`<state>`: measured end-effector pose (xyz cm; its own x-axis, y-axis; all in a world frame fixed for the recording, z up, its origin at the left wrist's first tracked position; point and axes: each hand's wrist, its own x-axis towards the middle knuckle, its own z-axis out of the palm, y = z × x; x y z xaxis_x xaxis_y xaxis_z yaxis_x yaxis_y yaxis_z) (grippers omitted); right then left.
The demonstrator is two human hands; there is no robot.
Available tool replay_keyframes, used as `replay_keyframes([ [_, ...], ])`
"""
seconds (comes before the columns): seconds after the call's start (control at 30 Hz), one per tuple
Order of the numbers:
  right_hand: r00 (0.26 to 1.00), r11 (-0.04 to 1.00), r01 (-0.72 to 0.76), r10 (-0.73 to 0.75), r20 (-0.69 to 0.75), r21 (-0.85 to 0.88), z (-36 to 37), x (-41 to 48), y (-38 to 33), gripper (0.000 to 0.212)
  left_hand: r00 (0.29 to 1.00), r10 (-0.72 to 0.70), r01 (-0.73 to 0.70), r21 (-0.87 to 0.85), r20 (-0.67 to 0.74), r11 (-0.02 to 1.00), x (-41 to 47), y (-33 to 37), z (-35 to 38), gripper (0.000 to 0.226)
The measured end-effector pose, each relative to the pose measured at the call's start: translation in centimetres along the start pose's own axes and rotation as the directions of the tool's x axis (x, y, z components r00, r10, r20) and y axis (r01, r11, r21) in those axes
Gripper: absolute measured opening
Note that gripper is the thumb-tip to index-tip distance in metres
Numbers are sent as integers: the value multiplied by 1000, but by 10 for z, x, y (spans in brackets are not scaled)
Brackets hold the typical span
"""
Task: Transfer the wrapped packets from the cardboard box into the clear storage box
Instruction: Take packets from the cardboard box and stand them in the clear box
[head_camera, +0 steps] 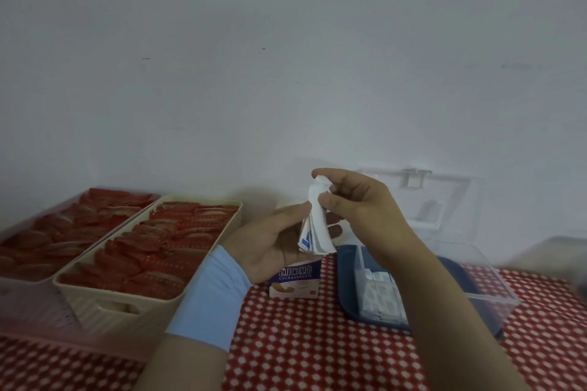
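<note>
**benchwatcher:** Standing right next to this. The wrapped packets [317, 227] are up in the air as one fanned bunch, in neither box. The right hand [359, 203] pinches the top end between thumb and fingertips [321, 173]. The left hand [270, 241] cups the loose lower ends, thumb on the near side, fingers behind. The cardboard box [295, 282] sits on the counter [317, 346] right below the left fingers. The clear storage box [495, 274] is below and to the right of the right fingers, lid [444, 197] flipped up, with some packets already lying flat inside [381, 295].

**tidy_or_bust:** so what's the trick to getting them in clean?

**benchwatcher:** imo square the bunch up first. The bottom ends are splayed, so I'd squeeze them together with the left fingers before the top pinch lets go. Otherwise those wrappers probably slide out one by one. Then carry it down to the right, lay it flat beside the ones in there, and release low, not from height. The storage box walls are see-through and easy to clip, so come in over the rim. Can't tell from here if the cardboard box has more inside.
</note>
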<state>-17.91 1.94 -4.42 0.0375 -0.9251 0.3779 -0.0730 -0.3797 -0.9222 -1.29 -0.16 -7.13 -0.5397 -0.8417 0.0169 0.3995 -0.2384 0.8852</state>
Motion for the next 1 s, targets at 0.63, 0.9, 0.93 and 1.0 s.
replay_keyframes([
  [0.63, 952, 866, 254, -146, 268, -430, 12, -10, 0, 48, 999, 46, -46, 36, 4, 998, 2, -1, -10, 66],
  [0.9, 947, 862, 250, -125, 295, -440, 9, -8, 5, 52, 996, 41, -40, -20, 77, 999, 2, -3, -11, 44],
  [0.93, 944, 871, 249, -121, 307, -424, 9, -8, 5, 51, 996, 39, -37, -30, 74, 999, 2, -2, -11, 40],
  [1.0, 938, 890, 236, -103, 332, -391, 9, -9, 3, 53, 997, 43, -40, -45, 67, 998, 2, -3, -11, 27],
])
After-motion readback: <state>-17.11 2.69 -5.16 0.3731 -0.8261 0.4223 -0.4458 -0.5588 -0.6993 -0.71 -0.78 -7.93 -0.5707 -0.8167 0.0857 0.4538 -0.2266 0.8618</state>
